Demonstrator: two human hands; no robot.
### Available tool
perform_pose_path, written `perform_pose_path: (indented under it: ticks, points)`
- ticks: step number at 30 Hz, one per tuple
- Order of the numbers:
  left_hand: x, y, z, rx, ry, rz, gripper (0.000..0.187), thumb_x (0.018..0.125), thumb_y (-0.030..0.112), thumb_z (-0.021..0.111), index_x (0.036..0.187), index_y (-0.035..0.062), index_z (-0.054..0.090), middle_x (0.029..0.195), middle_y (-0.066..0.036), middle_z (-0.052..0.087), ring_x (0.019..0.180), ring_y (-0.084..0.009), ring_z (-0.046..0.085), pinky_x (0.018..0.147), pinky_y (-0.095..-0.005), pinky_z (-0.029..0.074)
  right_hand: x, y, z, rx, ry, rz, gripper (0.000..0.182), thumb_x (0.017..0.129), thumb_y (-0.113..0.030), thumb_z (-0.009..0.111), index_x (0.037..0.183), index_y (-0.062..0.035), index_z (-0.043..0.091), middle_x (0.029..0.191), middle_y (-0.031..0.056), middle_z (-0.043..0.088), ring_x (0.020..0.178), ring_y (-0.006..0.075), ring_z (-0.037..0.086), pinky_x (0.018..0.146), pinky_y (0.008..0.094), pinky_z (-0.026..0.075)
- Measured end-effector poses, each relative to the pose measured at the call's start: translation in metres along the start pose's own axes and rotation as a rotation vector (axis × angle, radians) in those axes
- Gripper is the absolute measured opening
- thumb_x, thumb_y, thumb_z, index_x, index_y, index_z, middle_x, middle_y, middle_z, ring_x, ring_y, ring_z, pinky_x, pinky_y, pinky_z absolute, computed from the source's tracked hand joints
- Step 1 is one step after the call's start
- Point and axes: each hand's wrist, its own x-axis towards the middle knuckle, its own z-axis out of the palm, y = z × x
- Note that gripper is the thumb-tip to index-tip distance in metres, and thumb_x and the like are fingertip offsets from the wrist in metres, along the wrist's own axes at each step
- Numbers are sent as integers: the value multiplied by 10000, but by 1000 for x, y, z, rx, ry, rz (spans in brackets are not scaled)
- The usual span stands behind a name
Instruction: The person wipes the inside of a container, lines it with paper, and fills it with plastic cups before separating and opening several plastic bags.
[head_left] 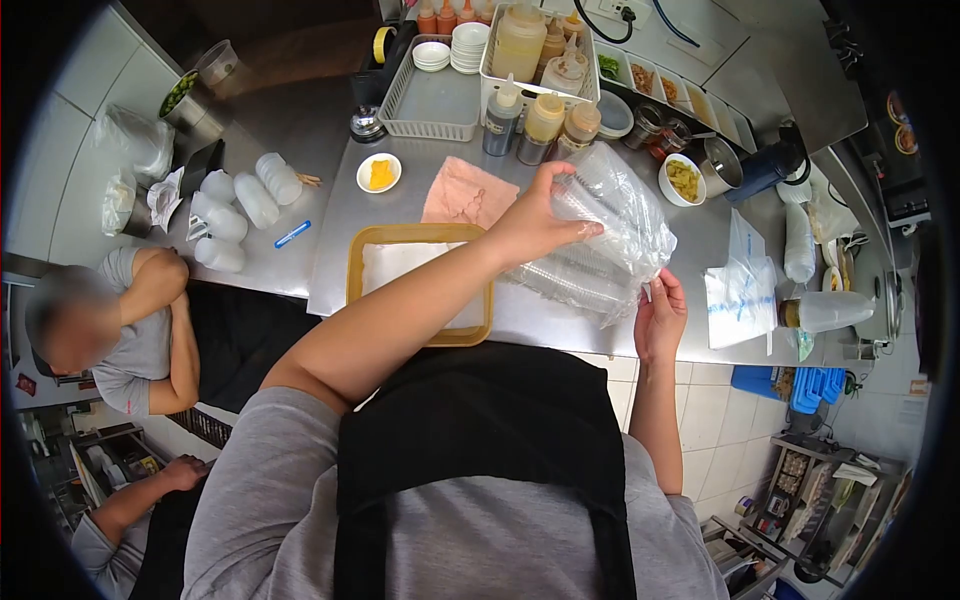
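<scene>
Over the counter's front part, my left hand [548,212] grips the far left side of a clear plastic bag [625,200], thumb and fingers pressed around it. Ridged clear plastic pieces, seemingly a stack of containers or lids, show through the film. My right hand [662,312] pinches the bag's near right corner between thumb and fingers. Under my left forearm sits a tan-rimmed tray [358,262] with a white lining. A pink cloth [465,193] lies behind that forearm, left of the bag. Part of the bag rests low, close to the counter.
Squeeze bottles [545,117], a white basket [430,105] and a bowl of yellow food [379,174] stand behind. Right of the bag are a bowl of chopped food [682,181] and plastic bags [740,285]. Stacked plastic cups [257,200] lie left, near a person with folded arms [165,300].
</scene>
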Motion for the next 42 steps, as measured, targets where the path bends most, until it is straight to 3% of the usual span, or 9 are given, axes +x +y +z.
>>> perform_pose_path:
  ticks: [12,19,21,31,35,37,38,40,42]
  points:
    - [-50,-3,13,-859,289,-259,744,894,51,672,1480,250,257,1241,-69,528,1042,-147,594,817,-345,566,-18,-18,46,27,-141,-112,125,983,-112,556,1108,-106,548,1040,-8,603,932,69,538,856,263,445]
    - [-55,-7,10,-901,238,-163,751,912,74,652,1481,281,206,1250,-56,530,1051,-183,593,807,-373,571,-17,-4,32,-332,-253,-96,125,981,-108,563,1099,-85,531,1057,7,618,971,108,571,895,265,450]
    - [-57,-8,9,-979,285,-215,682,915,98,653,1435,257,241,1258,-61,531,1022,-195,618,810,-370,569,-18,-3,33,21,-250,-13,153,986,-143,561,1128,-90,539,1109,14,614,1023,122,573,902,287,456]
    - [-61,-8,3,-1030,337,-186,537,937,222,637,1359,201,304,1276,-81,532,1077,-259,630,892,-383,546,-18,-25,39,327,-139,76,278,1019,-223,447,1269,-109,489,1157,64,591,1224,307,505,1012,465,401]
    - [-62,-7,-3,-1057,364,-181,538,932,226,645,1347,195,304,1285,-88,525,1077,-261,630,903,-389,541,0,-19,5,289,-49,68,293,1006,-170,458,1282,-72,472,1213,97,566,1229,314,492,1006,442,398]
    - [-62,-7,-3,-1070,355,-184,532,932,228,646,1341,196,308,1289,-88,521,1077,-260,629,903,-390,541,8,-11,-12,-606,336,-364,339,970,-86,495,1301,-29,449,1241,138,554,1187,314,509,995,413,394]
    - [-63,-6,-4,-1069,355,-184,522,933,227,645,1334,193,313,1292,-88,516,1077,-261,629,905,-392,540,1,-21,1,-615,336,-368,339,970,-86,495,1301,-29,449,1241,138,554,1187,314,509,995,413,394]
    - [-62,-4,-4,-1078,353,-181,512,934,227,643,1327,190,318,1296,-88,512,1078,-261,628,907,-394,540,-17,-44,41,-1186,199,-1009,383,921,-30,547,1292,-4,456,1270,176,539,1155,316,515,984,390,391]
    - [-61,-3,-4,-1090,380,-180,526,936,236,641,1342,189,310,1298,-89,509,1088,-259,623,914,-399,536,-18,-43,43,-1287,-14,-989,426,876,-54,616,1277,-3,479,1285,186,531,1183,333,498,988,408,385]
